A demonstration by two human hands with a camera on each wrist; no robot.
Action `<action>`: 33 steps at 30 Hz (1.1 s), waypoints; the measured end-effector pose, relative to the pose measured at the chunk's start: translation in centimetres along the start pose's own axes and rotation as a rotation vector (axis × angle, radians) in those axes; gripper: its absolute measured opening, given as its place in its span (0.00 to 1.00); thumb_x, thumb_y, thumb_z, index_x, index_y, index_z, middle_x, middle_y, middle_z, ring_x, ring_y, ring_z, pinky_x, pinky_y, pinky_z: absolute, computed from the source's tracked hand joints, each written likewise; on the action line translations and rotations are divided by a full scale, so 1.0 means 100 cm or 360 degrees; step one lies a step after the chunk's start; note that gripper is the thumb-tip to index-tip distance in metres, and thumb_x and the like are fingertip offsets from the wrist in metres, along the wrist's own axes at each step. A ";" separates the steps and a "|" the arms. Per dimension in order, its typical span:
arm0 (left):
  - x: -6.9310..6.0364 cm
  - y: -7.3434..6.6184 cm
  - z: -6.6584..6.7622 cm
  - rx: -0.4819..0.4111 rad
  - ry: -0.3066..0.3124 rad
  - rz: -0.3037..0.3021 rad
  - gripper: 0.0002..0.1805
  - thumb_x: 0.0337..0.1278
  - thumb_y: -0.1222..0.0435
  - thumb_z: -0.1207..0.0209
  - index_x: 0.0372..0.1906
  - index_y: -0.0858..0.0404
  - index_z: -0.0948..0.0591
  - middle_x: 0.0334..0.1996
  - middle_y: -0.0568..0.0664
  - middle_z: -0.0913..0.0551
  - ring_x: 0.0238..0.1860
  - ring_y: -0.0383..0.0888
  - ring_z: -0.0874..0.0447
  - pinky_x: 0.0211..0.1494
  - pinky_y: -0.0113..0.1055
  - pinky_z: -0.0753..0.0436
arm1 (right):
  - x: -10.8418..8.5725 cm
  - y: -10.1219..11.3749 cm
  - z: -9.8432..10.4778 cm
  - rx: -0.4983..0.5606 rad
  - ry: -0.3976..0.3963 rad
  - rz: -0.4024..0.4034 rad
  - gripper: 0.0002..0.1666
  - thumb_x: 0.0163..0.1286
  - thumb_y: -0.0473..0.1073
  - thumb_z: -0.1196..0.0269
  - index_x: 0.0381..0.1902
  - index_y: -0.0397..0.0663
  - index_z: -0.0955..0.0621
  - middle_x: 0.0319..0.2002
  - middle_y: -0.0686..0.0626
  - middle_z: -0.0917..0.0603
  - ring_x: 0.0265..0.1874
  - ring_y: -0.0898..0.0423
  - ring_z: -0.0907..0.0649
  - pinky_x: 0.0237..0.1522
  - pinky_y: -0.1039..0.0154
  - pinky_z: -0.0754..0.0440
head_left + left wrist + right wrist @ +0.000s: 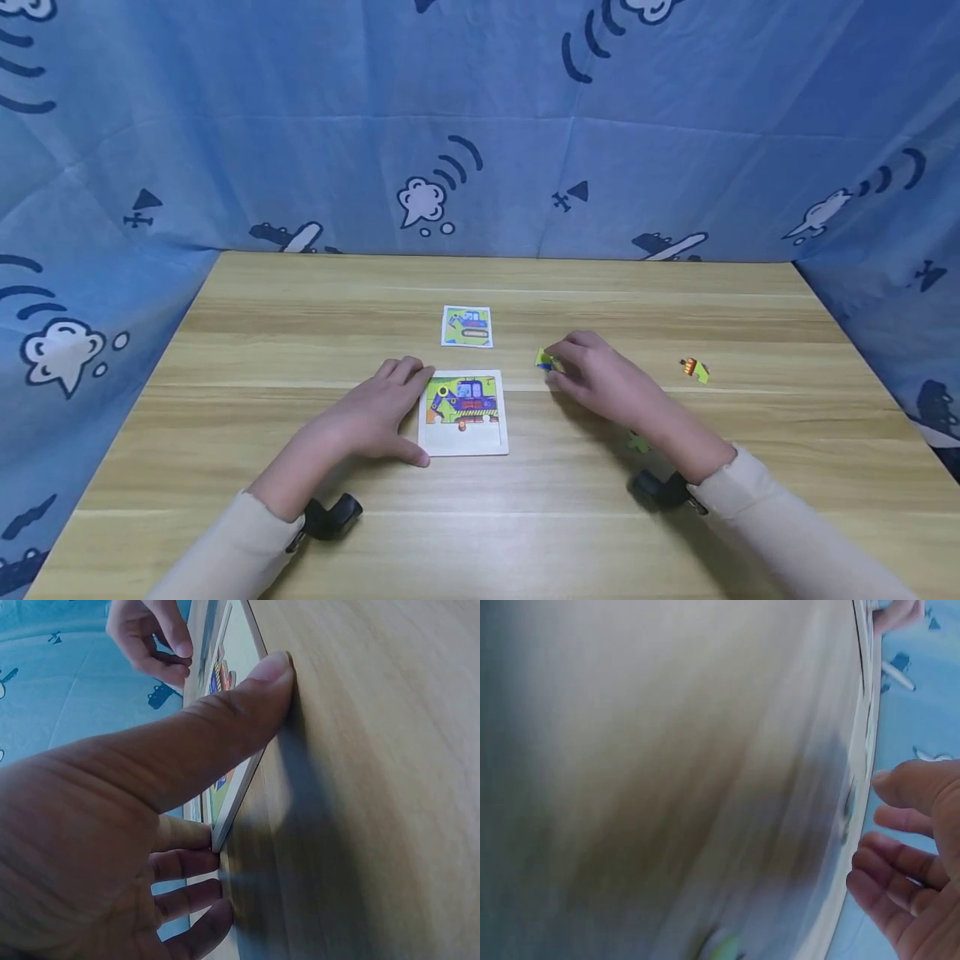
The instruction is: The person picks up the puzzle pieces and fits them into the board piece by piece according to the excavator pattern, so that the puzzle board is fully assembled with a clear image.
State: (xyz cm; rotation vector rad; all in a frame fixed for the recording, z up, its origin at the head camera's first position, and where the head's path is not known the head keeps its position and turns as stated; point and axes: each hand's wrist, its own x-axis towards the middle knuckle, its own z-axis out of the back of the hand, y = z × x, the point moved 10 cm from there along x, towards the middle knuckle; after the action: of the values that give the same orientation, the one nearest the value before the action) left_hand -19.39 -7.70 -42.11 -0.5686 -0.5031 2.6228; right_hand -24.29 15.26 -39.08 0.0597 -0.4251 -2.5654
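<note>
Puzzle (462, 438) mid-frame: upper part filled, bottom bare; three loose pieces (700, 372) right of centre likely remaining; left hand (377, 410) relaxed against it, right hand (600, 377) at one, can't tell if grasping

Wood-grained table (480, 542); on it a puzzle tray (448, 443); picture card (467, 327); loose puzzle pieces (700, 372)

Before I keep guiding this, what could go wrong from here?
The right hand is at a small green-and-blue piece, which could slip or slide away from its fingers. The right forearm partly hides another green piece in the head view, so a low sweep might knock it. The left hand touches the side of the puzzle board, so a push there might shift the board.
</note>
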 end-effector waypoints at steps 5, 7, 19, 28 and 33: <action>0.000 0.000 0.000 -0.0008 0.0000 0.0010 0.65 0.43 0.45 0.19 0.83 0.64 0.42 0.80 0.58 0.40 0.79 0.57 0.41 0.80 0.55 0.30 | 0.005 -0.013 -0.004 0.0012 0.0050 -0.0076 0.23 0.73 0.45 0.31 0.61 0.39 0.17 0.56 0.39 0.16 0.56 0.43 0.16 0.61 0.44 0.15; 0.001 0.001 -0.001 -0.0012 0.0000 0.0014 0.65 0.43 0.45 0.19 0.83 0.64 0.42 0.81 0.57 0.40 0.79 0.57 0.41 0.80 0.55 0.30 | 0.007 -0.014 -0.006 0.0008 0.0055 -0.0074 0.23 0.73 0.44 0.31 0.61 0.39 0.16 0.57 0.38 0.16 0.57 0.43 0.16 0.62 0.44 0.16; 0.000 0.001 0.000 -0.0012 -0.0008 0.0001 0.65 0.43 0.45 0.19 0.83 0.64 0.42 0.80 0.57 0.39 0.79 0.57 0.41 0.79 0.55 0.29 | 0.013 -0.010 -0.007 -0.0007 0.0024 -0.0021 0.16 0.72 0.40 0.31 0.55 0.40 0.13 0.50 0.42 0.14 0.50 0.48 0.15 0.54 0.50 0.12; -0.001 -0.001 0.001 -0.0010 -0.0013 -0.0012 0.65 0.44 0.46 0.19 0.83 0.65 0.42 0.80 0.58 0.39 0.78 0.57 0.41 0.79 0.55 0.29 | 0.013 -0.011 -0.006 -0.0007 0.0019 -0.0025 0.16 0.71 0.39 0.31 0.55 0.40 0.13 0.49 0.41 0.14 0.48 0.49 0.16 0.52 0.51 0.12; -0.001 0.000 0.001 -0.0001 -0.0009 -0.0001 0.65 0.44 0.46 0.19 0.83 0.64 0.42 0.80 0.58 0.39 0.78 0.57 0.40 0.79 0.55 0.29 | 0.013 -0.009 -0.001 0.0009 0.0009 -0.0013 0.18 0.71 0.38 0.31 0.56 0.38 0.14 0.50 0.40 0.14 0.48 0.48 0.15 0.52 0.50 0.11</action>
State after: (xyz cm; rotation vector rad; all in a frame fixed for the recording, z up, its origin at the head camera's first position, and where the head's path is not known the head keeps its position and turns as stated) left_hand -19.31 -7.78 -42.02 -0.5611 -0.5062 2.6247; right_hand -25.87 15.27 -39.35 0.0710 -0.4307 -2.5717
